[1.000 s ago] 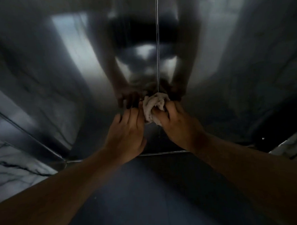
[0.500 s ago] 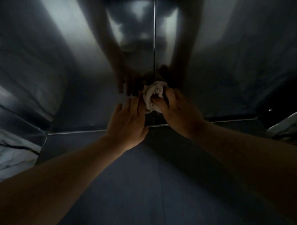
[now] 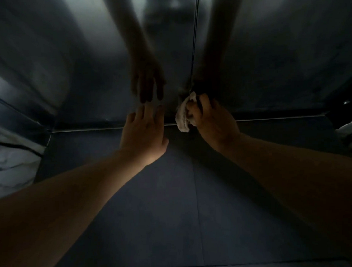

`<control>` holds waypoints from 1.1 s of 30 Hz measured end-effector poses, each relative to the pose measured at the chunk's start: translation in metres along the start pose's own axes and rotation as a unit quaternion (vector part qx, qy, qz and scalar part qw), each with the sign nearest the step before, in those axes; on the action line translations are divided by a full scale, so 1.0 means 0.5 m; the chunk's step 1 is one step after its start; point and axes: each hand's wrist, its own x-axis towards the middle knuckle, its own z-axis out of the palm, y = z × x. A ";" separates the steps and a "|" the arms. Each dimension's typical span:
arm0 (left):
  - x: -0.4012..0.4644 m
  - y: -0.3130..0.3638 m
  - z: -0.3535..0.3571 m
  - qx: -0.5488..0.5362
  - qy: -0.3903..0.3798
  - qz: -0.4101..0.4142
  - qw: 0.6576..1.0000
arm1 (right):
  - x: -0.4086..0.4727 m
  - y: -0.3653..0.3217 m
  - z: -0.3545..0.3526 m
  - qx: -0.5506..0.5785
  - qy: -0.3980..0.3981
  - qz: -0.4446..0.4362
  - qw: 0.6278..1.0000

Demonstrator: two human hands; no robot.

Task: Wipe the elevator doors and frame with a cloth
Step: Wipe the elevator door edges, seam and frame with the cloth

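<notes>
marble wall (image 3: 11, 171) edges the far left. left hand (image 3: 145, 132) lies flat with fingers spread against the steel elevator doors (image 3: 89, 76), likely bracing the body low down. right hand (image 3: 214, 122) is clenched around the bunched cloth (image 3: 183, 115), pressing it at the centre seam (image 3: 194, 52) just above the sill (image 3: 280, 117), where grime probably gathers.

No readable text, label, brand, number or sign anywhere: none on the elevator doors (image 3: 268, 60), the cloth (image 3: 183, 115) or the floor (image 3: 174, 213).
</notes>
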 end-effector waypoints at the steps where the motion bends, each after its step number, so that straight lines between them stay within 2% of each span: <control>1: -0.001 -0.001 0.004 0.003 -0.004 0.001 1.000 | -0.003 -0.004 0.015 0.006 -0.016 0.010 1.000; 5: 0.000 -0.002 0.015 0.003 -0.003 0.011 1.000 | -0.015 -0.021 0.076 0.015 -0.089 0.063 0.994; 20: -0.015 0.006 0.025 -0.007 -0.035 0.005 0.999 | -0.016 -0.012 0.097 0.053 -0.107 0.053 0.991; 26: -0.028 0.021 -0.006 -0.036 -0.022 0.018 0.999 | -0.031 0.005 0.025 0.054 -0.089 -0.001 0.995; 29: -0.030 0.030 -0.044 -0.057 -0.015 0.009 0.998 | -0.027 0.005 -0.052 0.055 -0.055 -0.037 0.996; 33: -0.057 0.052 -0.135 -0.069 -0.025 0.017 0.997 | -0.041 0.000 -0.172 0.080 -0.047 -0.032 0.995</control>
